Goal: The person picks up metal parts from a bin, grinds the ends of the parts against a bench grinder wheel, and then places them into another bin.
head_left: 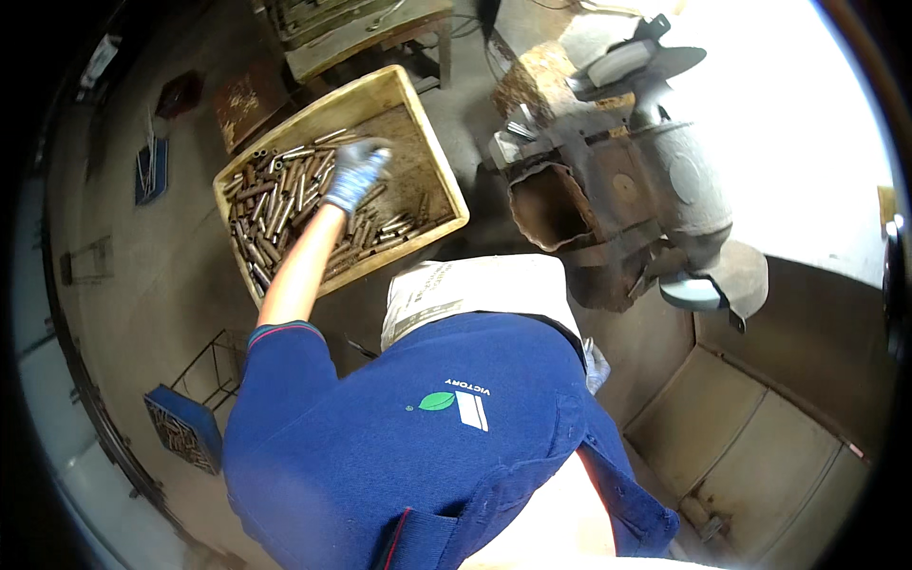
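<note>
Left fingers (365, 153) partly curled — grip unclear (blurred) — over metal tubes (283, 202), yellowish bin (408, 142), right fingers (597, 367) mostly hidden, state unclear

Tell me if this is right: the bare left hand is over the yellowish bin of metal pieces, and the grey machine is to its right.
Not bare: the head view shows the left hand in a bluish glove. It is over the yellowish bin of metal pieces, with the grey machine to the bin's right.
</note>
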The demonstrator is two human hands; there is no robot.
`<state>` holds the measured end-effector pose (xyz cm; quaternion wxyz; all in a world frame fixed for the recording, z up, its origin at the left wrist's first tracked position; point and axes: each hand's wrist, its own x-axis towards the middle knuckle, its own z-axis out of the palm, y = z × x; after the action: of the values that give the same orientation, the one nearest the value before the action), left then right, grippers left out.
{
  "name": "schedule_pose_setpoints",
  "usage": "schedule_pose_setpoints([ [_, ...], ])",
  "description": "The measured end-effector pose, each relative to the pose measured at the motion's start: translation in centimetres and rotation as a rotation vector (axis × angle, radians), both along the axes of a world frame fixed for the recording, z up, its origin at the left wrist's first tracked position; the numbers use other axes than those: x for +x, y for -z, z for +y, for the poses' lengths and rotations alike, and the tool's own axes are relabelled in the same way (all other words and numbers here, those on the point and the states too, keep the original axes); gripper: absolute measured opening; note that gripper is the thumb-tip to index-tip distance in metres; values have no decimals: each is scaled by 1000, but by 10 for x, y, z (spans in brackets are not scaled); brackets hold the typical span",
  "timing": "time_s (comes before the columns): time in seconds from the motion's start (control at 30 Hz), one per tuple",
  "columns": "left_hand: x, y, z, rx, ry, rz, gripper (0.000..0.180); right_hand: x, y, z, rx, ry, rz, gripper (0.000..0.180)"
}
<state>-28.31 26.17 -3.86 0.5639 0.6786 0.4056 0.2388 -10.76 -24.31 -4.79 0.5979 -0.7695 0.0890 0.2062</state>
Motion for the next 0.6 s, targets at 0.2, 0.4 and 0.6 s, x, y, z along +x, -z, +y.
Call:
schedule_pose_setpoints([
  [0.2, -69, 77, 90, 365, 51, 638, 32, 20, 3, 16, -117, -104, 42, 26],
  [0.4, -4, 87, 108, 633, 346, 1003, 23, 11, -4, 18, -259, -163, 10, 24],
  [0.6, 17, 147, 129, 874, 575, 1348, 19, -4, -10, 0, -343, -129, 14, 19],
])
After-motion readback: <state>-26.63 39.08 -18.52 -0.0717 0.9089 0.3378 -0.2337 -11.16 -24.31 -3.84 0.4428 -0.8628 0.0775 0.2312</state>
